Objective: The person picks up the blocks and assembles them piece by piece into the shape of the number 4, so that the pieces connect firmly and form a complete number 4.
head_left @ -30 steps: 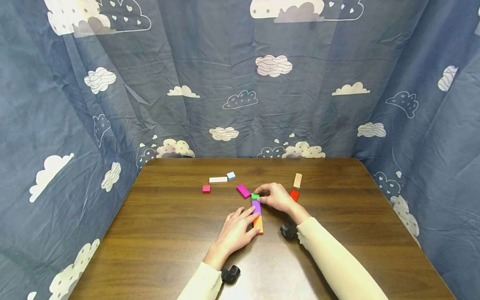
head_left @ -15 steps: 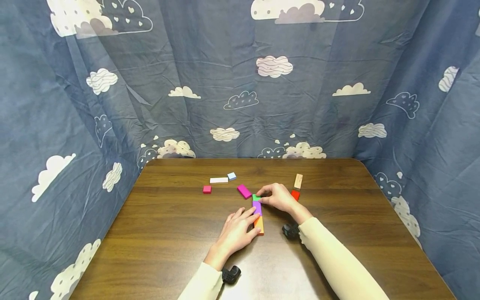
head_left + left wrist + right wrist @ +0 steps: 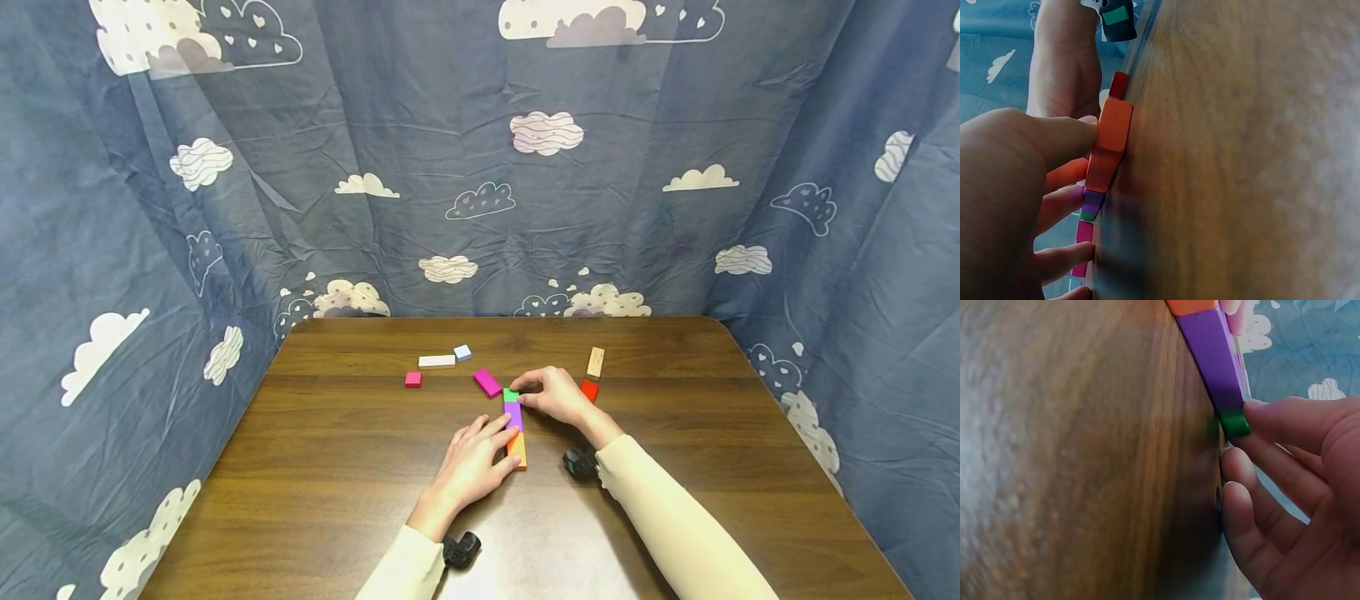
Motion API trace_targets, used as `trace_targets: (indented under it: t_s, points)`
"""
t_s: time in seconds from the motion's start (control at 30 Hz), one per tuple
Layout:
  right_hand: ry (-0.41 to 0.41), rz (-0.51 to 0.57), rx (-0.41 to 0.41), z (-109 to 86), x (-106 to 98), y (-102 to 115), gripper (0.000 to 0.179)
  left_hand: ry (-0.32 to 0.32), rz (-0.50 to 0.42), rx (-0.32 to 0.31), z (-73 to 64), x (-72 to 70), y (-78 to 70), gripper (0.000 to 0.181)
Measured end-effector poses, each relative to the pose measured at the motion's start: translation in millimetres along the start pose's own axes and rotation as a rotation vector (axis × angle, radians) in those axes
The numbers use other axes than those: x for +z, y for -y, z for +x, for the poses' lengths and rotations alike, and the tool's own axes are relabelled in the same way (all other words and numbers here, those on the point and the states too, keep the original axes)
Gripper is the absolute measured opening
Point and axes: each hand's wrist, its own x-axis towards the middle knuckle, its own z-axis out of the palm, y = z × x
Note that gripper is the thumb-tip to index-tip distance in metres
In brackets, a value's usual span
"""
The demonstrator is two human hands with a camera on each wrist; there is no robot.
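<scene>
**R hand pinching green blk, L hand on the row**

R thumb + index hold green blk at its sides; gap narrow, just the blk's width. Other R fingers loosely curled, nr the desk. Green sits end to end w/ purple blk, which runs from R fingertips back twd L fingers; orange blk follows on the near end. All 3 in 1 straight line, flat.

L fingers spread wide: thumb tip on orange, index tip abt at the orange/purple join, middle tip at purple's L edge; nothing gripped.

Magenta blk lies askew just L of R fingertips. Farther L + beyond L fingers: crimson blk, white blk, w/ lt-blue blk at white's R end. Right of R fingers: red blk, partly hidden by R hand; tan blk right behind it.

Blk cams on both wrists, cream sleeves. Cloud-print curtain well beyond the fingers.
</scene>
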Motion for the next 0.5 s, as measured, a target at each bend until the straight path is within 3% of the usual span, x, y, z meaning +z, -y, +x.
trace_targets:
  t_s: [0.5]
  points:
    - [0.005,0.006,-0.005,1.5,0.5,1.1,0.026,-0.002,0.0,0.009,1.5,0.4,0.9,0.05]
